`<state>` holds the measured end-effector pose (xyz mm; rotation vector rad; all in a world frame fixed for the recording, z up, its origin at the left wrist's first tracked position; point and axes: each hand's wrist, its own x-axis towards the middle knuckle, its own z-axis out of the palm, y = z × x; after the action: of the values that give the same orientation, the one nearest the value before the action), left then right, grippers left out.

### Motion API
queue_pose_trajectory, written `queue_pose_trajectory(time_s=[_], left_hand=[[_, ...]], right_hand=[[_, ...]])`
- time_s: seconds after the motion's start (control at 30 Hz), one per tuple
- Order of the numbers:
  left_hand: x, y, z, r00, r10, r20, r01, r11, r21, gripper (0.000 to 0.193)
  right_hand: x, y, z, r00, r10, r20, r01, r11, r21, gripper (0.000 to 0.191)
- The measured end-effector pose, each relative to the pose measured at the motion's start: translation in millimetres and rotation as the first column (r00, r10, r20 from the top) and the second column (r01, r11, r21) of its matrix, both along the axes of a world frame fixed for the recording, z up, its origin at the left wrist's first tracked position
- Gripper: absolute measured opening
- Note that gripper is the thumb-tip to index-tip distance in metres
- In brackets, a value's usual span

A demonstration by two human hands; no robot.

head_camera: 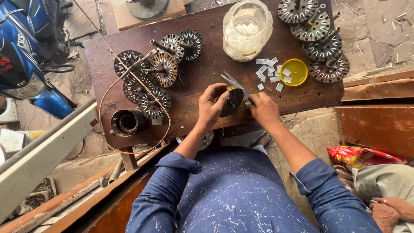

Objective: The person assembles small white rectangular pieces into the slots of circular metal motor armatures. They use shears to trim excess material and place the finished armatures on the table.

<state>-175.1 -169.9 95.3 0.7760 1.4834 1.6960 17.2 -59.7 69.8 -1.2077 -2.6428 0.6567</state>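
My left hand (210,108) grips a round dark slotted metal core (233,102), held on edge over the front of the brown wooden table (198,77). Touching the core's right side, my right hand (263,109) pinches a small white paper slip (248,103) at its rim. Scissors (232,81) lie on the table just behind the core. Loose white paper slips (267,69) are scattered beside a yellow lid (294,71) that holds a few more.
A clear jar (246,29) of paper slips stands at the back. Slotted cores with shafts are piled at left (151,73) and at back right (317,39). A copper wire loop (103,108) and a dark cylinder (127,122) sit at left. Another person's hand (390,211) rests at lower right.
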Motion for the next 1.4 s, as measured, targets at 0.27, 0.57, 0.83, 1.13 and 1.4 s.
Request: queue_pose_trajectory(time_s=[0.27, 0.57, 0.83, 1.13, 1.4], left_hand=[[3, -1, 16, 0.768, 0.131, -0.627, -0.107, 0.991, 0.077, 0.022], [15, -7, -34, 0.984, 0.059, -0.166, -0.091, 0.978, -0.188, 0.029], [13, -21, -52, 0.984, 0.017, 0.177, -0.014, 1.0, -0.014, 0.03], [7, -23, -41, 0.946, -0.034, 0.322, 0.046, 0.999, -0.028, 0.032], [2, -23, -51, 0.93, -0.101, 0.354, 0.101, 0.995, 0.018, 0.034]], right_hand=[[-6, -5, -1, 0.997, -0.042, 0.059, 0.043, 0.999, -0.016, 0.027], [-4, -17, 3, 0.999, -0.034, -0.027, 0.035, 0.999, 0.022, 0.027], [-7, -22, 11, 0.886, -0.383, -0.26, 0.324, 0.915, -0.241, 0.013], [-40, -51, 30, 0.782, -0.065, -0.62, 0.066, 0.998, -0.022, 0.015], [-56, -48, 30, 0.83, 0.071, -0.553, -0.055, 0.997, 0.045, 0.007]])
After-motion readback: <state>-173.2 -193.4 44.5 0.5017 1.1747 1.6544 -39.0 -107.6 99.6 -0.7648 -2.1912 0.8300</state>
